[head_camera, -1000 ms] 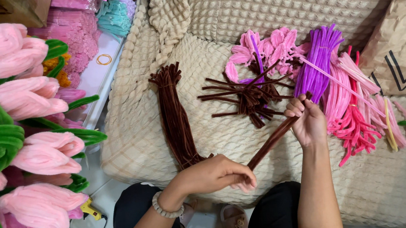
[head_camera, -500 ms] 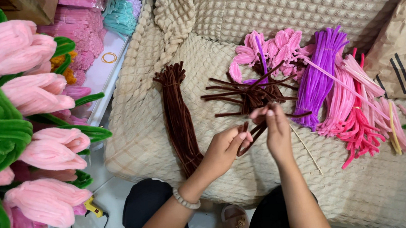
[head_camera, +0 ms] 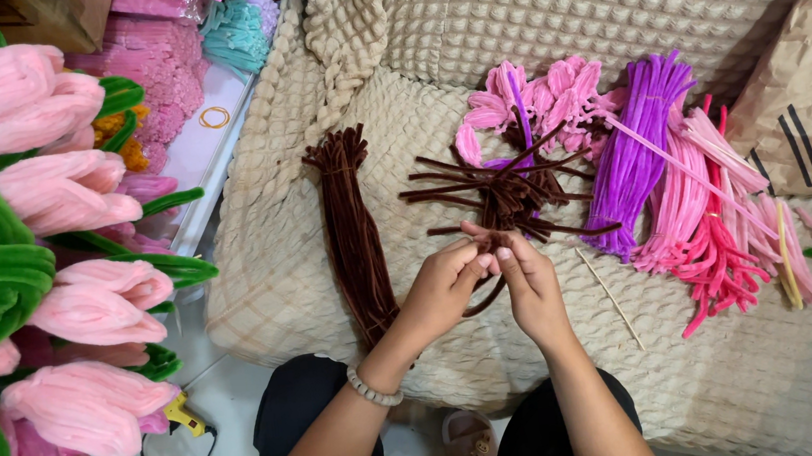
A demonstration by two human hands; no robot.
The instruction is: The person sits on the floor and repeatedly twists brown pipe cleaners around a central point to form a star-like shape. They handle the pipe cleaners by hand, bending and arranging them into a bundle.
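Cream quilted sofa cushion [head_camera: 350, 264] serves as my work surface. My left hand [head_camera: 443, 289] and right hand [head_camera: 530, 280] meet above it, fingertips pinched together on one bent brown fuzzy pipe cleaner [head_camera: 486, 295]. Just beyond the hands lies a crossed cluster of short brown pipe cleaner pieces [head_camera: 503, 193]. To the left rests a straight bundle of brown pipe cleaners [head_camera: 352, 224]; to the right, a purple bundle [head_camera: 634, 149] and pink bundles [head_camera: 702, 217]. Pink fuzzy tulips with green stems [head_camera: 44, 226] stand at far left.
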